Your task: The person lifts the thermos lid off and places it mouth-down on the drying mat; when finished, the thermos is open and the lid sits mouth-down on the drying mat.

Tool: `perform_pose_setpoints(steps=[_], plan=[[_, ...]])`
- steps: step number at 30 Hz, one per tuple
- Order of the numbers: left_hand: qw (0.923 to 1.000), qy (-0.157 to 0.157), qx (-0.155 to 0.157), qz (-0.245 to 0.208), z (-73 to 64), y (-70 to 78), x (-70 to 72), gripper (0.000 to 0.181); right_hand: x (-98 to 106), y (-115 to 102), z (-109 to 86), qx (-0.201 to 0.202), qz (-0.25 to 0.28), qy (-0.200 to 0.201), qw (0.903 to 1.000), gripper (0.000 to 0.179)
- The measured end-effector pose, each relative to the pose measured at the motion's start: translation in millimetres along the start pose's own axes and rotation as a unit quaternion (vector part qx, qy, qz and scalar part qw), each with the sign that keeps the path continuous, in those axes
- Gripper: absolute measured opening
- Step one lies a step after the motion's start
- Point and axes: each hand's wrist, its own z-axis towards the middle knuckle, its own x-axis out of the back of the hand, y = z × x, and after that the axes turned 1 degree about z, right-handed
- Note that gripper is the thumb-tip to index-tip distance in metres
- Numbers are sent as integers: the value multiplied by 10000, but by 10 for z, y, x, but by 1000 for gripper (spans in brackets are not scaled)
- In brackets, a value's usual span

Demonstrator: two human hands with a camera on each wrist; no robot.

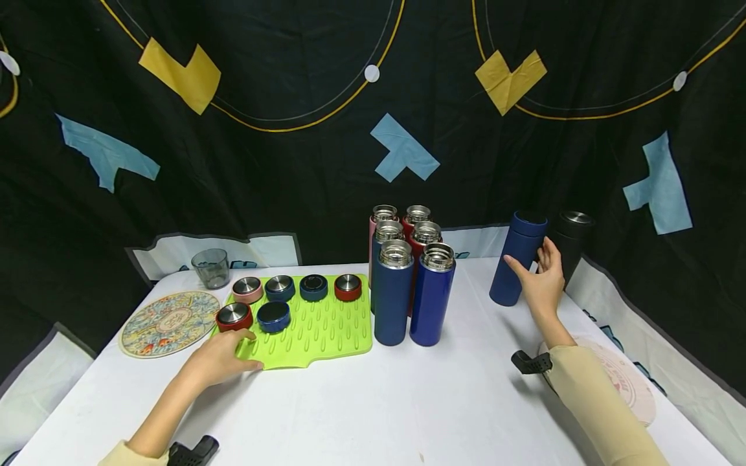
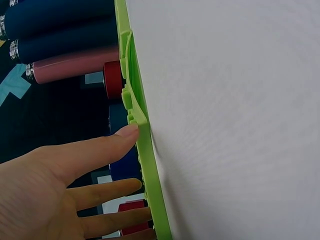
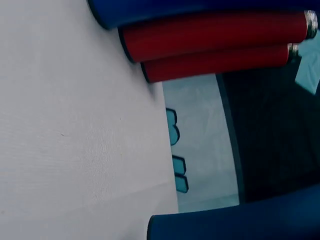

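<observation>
In the head view, my left hand (image 1: pixel 218 359) is at the near left corner of a lime-green ridged mat (image 1: pixel 326 336). Its thumb meets the mat's edge in the left wrist view, with the fingers spread. Several bottle lids stand on the mat, including a red lid (image 1: pixel 233 316) and a blue lid (image 1: pixel 273 317) close to that hand. My right hand (image 1: pixel 542 281) is beside a navy thermos (image 1: pixel 515 262) with its lid on, the thumb in front and fingers on the right; contact is unclear. The right wrist view does not show that hand.
Several uncapped thermoses, among them a navy one (image 1: pixel 393 301) and a blue one (image 1: pixel 432 304), stand mid-table. A black thermos (image 1: pixel 570 243) is behind the right hand. At left are a glass (image 1: pixel 212 268) and a patterned round mat (image 1: pixel 169 323); a pale round mat (image 1: pixel 626 382) lies under the right forearm.
</observation>
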Motion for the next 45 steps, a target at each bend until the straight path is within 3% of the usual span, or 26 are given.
perform_pose_setpoints(steps=[10,24,30,38,45], plan=[[9999,54,60,-139,-5,-47,5,59,-100,246,144,-631,-365,-52,9973,90],[9999,43,-65,-133,2,-70,20,60,-162,461,218,-462,-639,-44,9969,82],[9996,-49,-49,-263,-15,-51,29,61,-158,473,226,-298,-679,204,9970,80],[9988,209,-242,-373,-29,66,105,63,-95,393,169,-69,-581,257,9980,80],[9943,591,-679,-577,-14,357,168,59,-1,118,14,-45,-602,147,9981,79]])
